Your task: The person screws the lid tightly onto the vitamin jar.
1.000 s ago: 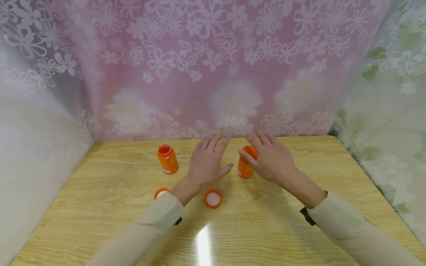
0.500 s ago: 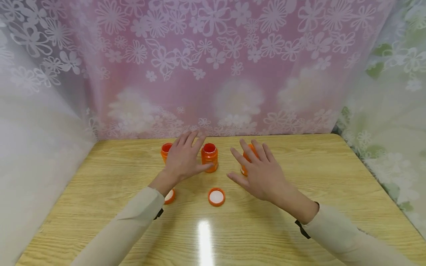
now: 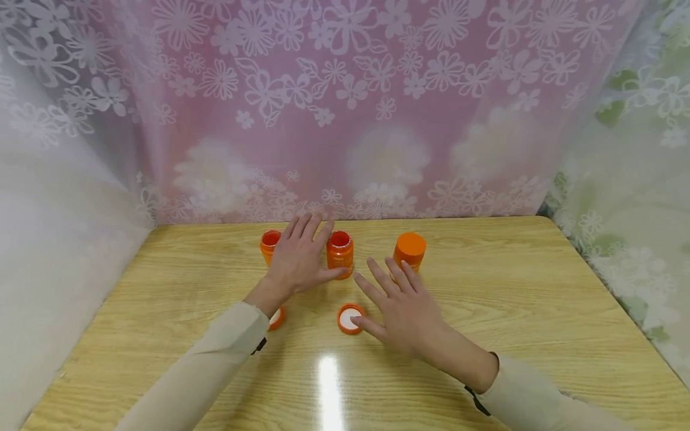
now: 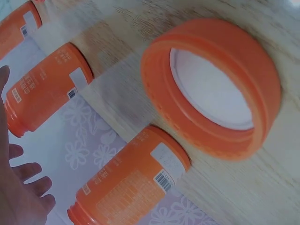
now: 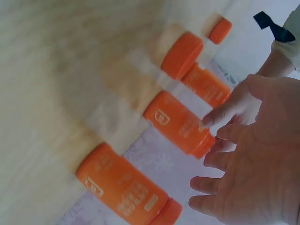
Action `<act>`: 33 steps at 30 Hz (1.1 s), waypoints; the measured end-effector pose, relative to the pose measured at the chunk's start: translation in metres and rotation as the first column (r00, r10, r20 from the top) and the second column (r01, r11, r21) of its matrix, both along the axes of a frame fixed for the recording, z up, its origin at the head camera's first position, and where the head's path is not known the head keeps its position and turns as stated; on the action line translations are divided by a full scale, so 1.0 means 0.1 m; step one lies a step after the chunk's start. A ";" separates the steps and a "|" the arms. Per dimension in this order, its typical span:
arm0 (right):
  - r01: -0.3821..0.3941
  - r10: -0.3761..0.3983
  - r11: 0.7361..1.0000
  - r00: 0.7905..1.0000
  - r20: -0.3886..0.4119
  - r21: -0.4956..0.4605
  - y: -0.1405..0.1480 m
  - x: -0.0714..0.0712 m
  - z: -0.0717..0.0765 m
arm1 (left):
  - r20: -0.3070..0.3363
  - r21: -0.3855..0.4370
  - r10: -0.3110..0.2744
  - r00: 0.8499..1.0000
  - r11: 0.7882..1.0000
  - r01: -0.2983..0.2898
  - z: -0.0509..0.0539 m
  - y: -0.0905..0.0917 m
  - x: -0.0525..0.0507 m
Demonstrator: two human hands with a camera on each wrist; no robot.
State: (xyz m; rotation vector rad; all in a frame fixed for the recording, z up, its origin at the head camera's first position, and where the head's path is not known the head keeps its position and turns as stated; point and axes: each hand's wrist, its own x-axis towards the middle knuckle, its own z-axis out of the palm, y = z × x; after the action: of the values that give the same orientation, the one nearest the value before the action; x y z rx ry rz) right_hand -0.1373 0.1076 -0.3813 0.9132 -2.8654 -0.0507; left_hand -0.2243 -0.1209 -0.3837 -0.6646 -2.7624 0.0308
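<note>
Three orange bottles stand in a row near the table's far side. The left bottle and middle bottle have open mouths, and the right bottle wears its cap. Two orange caps, a left cap and a middle cap, lie with white insides up. Over the left bottle, partly hiding it, my left hand spreads its fingers, thumb near the middle bottle. My right hand hovers with fingers apart in front of the capped bottle, its thumb overlapping the middle cap's edge in the head view. Neither hand holds anything.
The wood-grain table ends at a pink floral curtain at the back. Pale curtains hang at both sides, the right curtain patterned with green leaves.
My left hand has shifted left, uncovering the middle bottle. My right hand has drawn back toward me and leftward, leaving the capped bottle's top visible. The bottles and caps stay in place.
</note>
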 end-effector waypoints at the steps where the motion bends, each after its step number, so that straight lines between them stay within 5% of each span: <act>1: -0.001 0.001 1.000 1.000 0.008 0.008 -0.01 0.01 -0.02 | 0.012 0.016 0.001 1.000 1.000 -0.001 -0.01 0.01 -0.01; 7: -0.003 0.002 0.999 0.999 0.054 0.035 -0.06 0.03 -0.11 | 0.168 0.215 -0.005 0.986 0.976 -0.031 -0.08 0.07 -0.01; 13: -0.020 0.021 1.000 0.997 0.071 -0.010 -0.09 0.04 -0.16 | 0.310 0.396 -0.005 0.951 0.910 -0.125 -0.20 0.08 -0.03; 17: -0.032 0.032 0.999 0.997 0.065 -0.010 -0.11 0.04 -0.18 | 0.410 0.576 -0.078 0.909 0.795 -0.191 -0.32 0.07 -0.08; 22: -0.048 0.050 0.998 0.993 0.105 -0.029 -0.13 0.03 -0.21 | 0.495 0.759 -0.209 0.843 0.578 -0.302 -0.40 0.07 -0.12; 25: -0.047 0.055 0.997 0.987 0.150 -0.058 -0.14 0.03 -0.22 | 0.504 0.801 -0.263 0.823 0.498 -0.332 -0.42 0.08 -0.14; 27: -0.045 0.058 0.996 0.982 0.180 -0.076 -0.15 0.02 -0.24 | 0.503 0.811 -0.282 0.817 0.480 -0.334 -0.44 0.09 -0.15; 33: -0.088 0.119 0.985 0.968 0.220 -0.145 -0.18 0.00 -0.29 | 0.506 0.810 -0.282 0.815 0.479 -0.337 -0.48 0.11 -0.16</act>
State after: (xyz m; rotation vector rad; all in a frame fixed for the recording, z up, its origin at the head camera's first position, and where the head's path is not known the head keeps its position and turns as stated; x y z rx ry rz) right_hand -0.1370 0.0893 -0.4103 1.1054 -2.9746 0.2727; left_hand -0.2404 -0.1096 -0.4315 -0.3143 -2.6949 -1.7874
